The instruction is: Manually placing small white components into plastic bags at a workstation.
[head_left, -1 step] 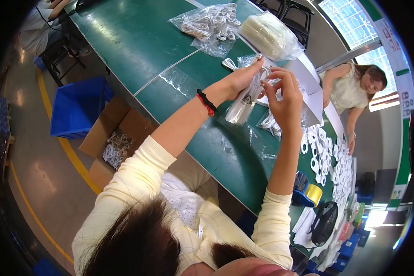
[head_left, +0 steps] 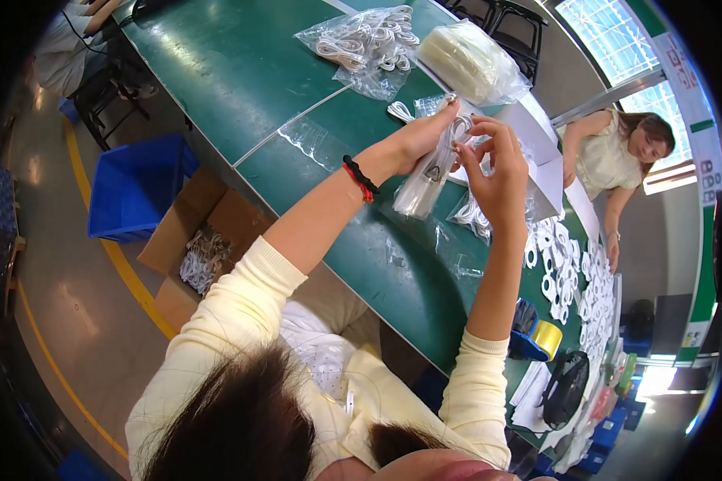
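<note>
My left hand (head_left: 427, 138) is closed round a clear plastic bag (head_left: 419, 191), held above the green table. A coiled white cable (head_left: 460, 128) shows at the bag's upper end. My right hand (head_left: 499, 168) is bent in from the right, thumb and fingers pinched at that same upper end; what exactly lies between the fingertips is hard to make out. Beneath the hands, a bagged white cable bundle (head_left: 472, 215) lies on the table, and a loose white cable (head_left: 401, 111) rests just beyond my left hand.
Far off lie a bag of white cables (head_left: 361, 40) and a stack of clear bags (head_left: 473, 60). A white box (head_left: 541, 172) stands right of my hands, with white ring-shaped parts (head_left: 598, 289) and a tape dispenser (head_left: 535, 333) nearer. A blue bin (head_left: 132, 188) and carton (head_left: 176, 212) flank the table's left edge.
</note>
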Demonstrator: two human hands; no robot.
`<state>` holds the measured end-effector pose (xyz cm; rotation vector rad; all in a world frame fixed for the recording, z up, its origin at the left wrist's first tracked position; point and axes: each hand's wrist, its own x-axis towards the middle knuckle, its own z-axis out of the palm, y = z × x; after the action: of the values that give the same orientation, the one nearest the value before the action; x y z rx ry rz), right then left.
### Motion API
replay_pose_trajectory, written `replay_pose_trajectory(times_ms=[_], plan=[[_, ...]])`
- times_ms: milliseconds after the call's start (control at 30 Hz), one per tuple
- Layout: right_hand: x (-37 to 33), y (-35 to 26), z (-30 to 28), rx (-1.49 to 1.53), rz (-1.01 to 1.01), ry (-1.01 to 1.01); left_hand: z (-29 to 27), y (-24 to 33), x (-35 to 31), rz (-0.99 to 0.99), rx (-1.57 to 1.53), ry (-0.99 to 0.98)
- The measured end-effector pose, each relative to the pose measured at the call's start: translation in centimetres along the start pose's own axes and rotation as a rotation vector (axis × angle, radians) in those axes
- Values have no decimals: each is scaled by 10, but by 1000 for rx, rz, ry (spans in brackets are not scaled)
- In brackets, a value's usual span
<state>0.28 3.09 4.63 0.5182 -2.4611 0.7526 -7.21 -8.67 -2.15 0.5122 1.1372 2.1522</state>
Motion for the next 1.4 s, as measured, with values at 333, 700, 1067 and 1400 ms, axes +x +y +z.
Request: replay_pose_trajectory(times_ms=[333,700,1067,1400], plan=[[-7,6,6,-263,39,-35,0,-11,11,41,0,28],[-4,-4,1,-168,89,-58,-2,-9,9,49,46,12],[-3,-3,-1,-157,66,-60,-2,-8,6,23,105,-33],[-1,-6,4,-83,48,-9,2,2,-2,-12,47,-19]])
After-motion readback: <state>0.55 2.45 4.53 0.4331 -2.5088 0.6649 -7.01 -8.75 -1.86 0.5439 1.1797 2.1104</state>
